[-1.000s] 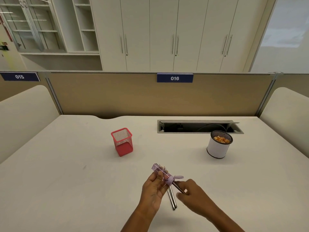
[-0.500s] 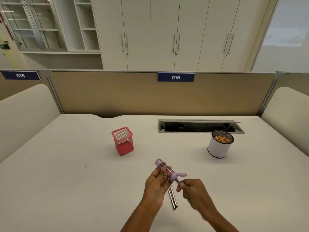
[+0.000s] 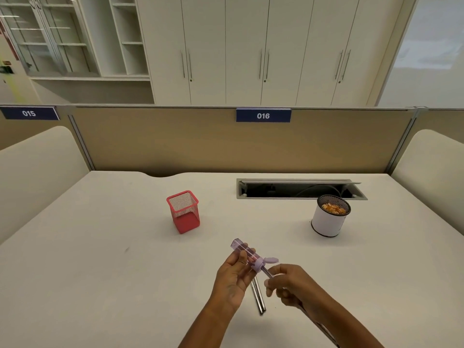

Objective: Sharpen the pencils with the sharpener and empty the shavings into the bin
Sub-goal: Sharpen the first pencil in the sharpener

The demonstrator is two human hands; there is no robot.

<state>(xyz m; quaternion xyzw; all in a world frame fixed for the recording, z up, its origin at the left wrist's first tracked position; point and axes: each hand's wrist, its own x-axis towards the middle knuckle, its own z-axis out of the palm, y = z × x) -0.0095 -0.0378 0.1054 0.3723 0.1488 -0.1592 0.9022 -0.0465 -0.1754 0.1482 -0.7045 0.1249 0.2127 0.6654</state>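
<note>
My left hand grips a clear purple tube-shaped sharpener, tilted with its open cap flap to the right, above the white desk. My right hand pinches a dark pencil whose tip is pushed into the sharpener's lower end; its shaft runs back under my forearm. Two more dark pencils lie side by side on the desk below my hands. A white round bin with a black mesh rim holds orange shavings at the right.
A red mesh pencil cup stands left of centre. An open cable slot is cut into the desk behind the bin. A tan partition closes the far edge, with padded dividers on both sides.
Both hands have drifted slightly right and up with the sharpener and pencil. My right hand's fingers have shifted along the pencil, which stays in the sharpener.
</note>
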